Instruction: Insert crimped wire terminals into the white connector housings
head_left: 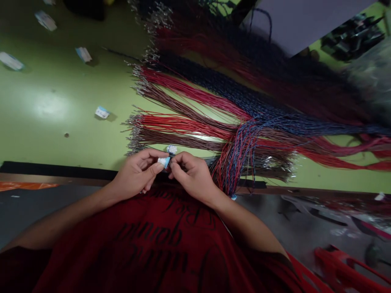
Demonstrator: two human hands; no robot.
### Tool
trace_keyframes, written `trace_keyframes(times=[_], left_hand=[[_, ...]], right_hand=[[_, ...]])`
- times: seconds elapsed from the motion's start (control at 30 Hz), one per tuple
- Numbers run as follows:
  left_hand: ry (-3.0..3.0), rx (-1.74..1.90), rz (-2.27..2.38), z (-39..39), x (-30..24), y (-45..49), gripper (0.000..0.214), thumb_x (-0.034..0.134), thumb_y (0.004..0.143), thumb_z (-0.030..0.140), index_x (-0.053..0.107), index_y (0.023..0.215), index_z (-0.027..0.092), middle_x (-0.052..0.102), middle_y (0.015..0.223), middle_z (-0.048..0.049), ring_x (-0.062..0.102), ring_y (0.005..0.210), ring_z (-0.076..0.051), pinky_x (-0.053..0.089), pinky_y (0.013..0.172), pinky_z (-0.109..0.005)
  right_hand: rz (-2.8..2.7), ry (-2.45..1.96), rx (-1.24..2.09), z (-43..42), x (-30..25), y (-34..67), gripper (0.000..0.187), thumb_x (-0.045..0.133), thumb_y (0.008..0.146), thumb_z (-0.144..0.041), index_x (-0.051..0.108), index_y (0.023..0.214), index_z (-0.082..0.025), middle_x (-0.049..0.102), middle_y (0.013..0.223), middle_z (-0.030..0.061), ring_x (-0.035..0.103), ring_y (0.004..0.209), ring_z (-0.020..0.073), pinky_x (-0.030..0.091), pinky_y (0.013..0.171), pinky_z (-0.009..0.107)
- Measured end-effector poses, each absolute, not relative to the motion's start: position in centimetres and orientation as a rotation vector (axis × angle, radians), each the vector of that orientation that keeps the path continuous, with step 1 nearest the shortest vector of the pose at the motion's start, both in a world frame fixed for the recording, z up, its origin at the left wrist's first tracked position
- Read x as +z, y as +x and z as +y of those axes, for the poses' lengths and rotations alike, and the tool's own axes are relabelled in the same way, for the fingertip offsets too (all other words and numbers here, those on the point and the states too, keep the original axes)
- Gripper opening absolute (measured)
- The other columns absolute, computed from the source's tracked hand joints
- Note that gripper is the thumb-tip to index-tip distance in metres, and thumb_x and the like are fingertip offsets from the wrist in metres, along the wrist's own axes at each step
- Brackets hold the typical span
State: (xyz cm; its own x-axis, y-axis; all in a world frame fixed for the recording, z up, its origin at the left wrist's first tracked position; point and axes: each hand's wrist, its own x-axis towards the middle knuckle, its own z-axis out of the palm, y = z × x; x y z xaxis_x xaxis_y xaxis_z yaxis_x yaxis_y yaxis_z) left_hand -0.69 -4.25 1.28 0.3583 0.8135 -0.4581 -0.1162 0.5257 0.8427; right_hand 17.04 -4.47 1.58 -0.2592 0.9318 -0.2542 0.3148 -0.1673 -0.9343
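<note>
My left hand (pixel 139 169) pinches a small blue-and-white connector (pixel 164 162) between thumb and fingertips, close to the table's front edge. Right beside it, my right hand (pixel 192 171) has its fingertips pressed together near the connector's right side; what they grip is too small to make out. Just beyond the fingers is a white connector face (pixel 172 149) with rows of small holes. Long bundles of red wires (pixel 183 125) and brown wires (pixel 186 139) with bare metal terminals at their left ends lie beyond both hands.
Dark blue twisted wires (pixel 207 79) cross the green table (pixel 45 138). A mixed wire bundle (pixel 232 162) hangs over the front edge, right of my hands. Loose blue-and-white pieces (pixel 102 112) lie to the left. A clear plastic bag (pixel 372 77) is at far right.
</note>
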Motion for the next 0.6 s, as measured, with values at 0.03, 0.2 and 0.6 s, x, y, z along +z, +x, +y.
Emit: trace_keyframes(times=[0.03,0.2,0.6], left_hand=[[0.813,0.690,1.038,-4.2,1.2,-0.7,0.035,0.074,0.082,0.040,0.059,0.103,0.016,0.050,0.049,0.0107,0.042,0.030,-0.005,0.034,0.030,-0.015],[0.776,0.734,1.074,-4.2,1.0,-1.1,0.035,0.072,0.084,0.041,0.059,0.105,0.016,0.052,0.047,0.0098,0.039,0.030,-0.005,0.034,0.030,-0.015],[0.632,0.691,1.080,-3.8,0.7,-1.4,0.030,0.071,0.084,0.035,0.059,0.105,0.017,0.066,0.073,0.0017,0.039,0.031,-0.002,0.029,0.027,-0.015]], right_hand=[[-1.560,-1.440,1.445,-4.5,1.6,17.1,0.011,0.052,0.086,-0.019,0.056,0.075,-0.019,0.061,0.066,-0.0026,0.059,0.057,0.0090,0.044,0.057,0.020],[-1.742,-1.395,1.240,-3.7,1.7,18.5,0.015,0.054,0.094,-0.024,0.063,0.084,-0.018,0.067,0.073,0.0006,0.061,0.066,0.0124,0.048,0.065,0.024],[-2.221,-1.449,0.295,-1.3,-0.4,21.6,0.016,0.052,0.089,-0.011,0.064,0.087,-0.020,0.071,0.089,0.0068,0.063,0.089,0.0219,0.043,0.081,0.037]])
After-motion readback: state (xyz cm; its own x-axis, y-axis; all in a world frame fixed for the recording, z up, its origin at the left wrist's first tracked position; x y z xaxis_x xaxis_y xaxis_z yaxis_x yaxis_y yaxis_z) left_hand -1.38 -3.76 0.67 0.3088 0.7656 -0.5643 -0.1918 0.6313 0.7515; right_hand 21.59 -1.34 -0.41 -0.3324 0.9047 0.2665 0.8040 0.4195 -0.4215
